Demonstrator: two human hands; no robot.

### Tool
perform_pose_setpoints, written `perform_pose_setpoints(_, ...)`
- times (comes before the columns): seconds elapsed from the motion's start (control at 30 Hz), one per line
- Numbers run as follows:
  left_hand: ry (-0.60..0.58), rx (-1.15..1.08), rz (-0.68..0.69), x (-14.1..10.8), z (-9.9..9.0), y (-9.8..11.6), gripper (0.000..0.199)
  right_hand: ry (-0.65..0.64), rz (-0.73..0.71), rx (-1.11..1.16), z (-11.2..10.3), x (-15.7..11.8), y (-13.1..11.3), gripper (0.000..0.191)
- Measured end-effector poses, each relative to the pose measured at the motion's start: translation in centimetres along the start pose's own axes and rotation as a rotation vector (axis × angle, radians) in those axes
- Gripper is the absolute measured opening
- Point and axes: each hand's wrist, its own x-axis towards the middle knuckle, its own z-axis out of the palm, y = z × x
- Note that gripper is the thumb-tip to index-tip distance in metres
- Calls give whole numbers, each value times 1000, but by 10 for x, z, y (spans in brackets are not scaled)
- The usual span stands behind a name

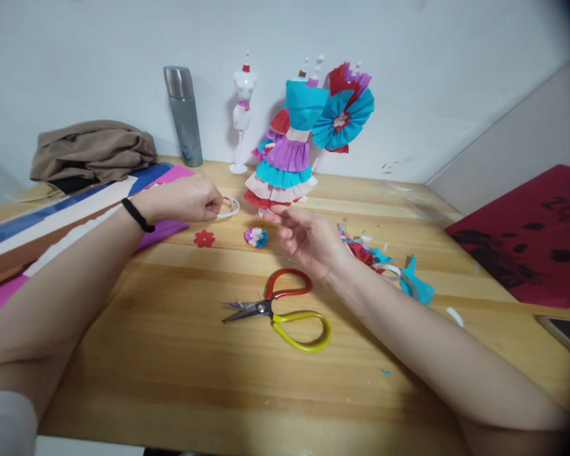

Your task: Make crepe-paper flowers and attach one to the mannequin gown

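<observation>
Across the wooden surface [171, 373], both bare arms angle inward.
Left hand [194, 197], knuckles up, has fingers closed at the white ring [236, 206], hold unclear; right hand [308, 240], palm showing, is loosely open beside the rosette [256, 237].

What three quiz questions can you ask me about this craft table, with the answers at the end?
1. Which colors are the handles of the scissors?
a) blue and green
b) red and yellow
c) black and white

2. True or false: the black band is on the right wrist.

3. Fill in the blank: the bottle stands between the brown cloth and the little white ____.

Key: 1: b; 2: false; 3: dress form
</observation>
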Motion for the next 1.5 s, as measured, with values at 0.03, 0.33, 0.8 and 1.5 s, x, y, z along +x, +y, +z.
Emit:
perform_pose_setpoints(0.03,-6,16,-22,2,4,-1,23,0,-4,2,0,0,0,21)
perform_pose_setpoints(0.33,-57,12,24,14,28,-2,18,-45,6,10,-2,1,4,24)
perform_pose_setpoints(0.8,-80,-120,6,16,33,-7,12,-95,-5,-12,-4,0,8,19)
perform_pose_setpoints(1.5,-151,-213,-92,20,38,-20,11,-103,12,-80,-3,-1,11,12)
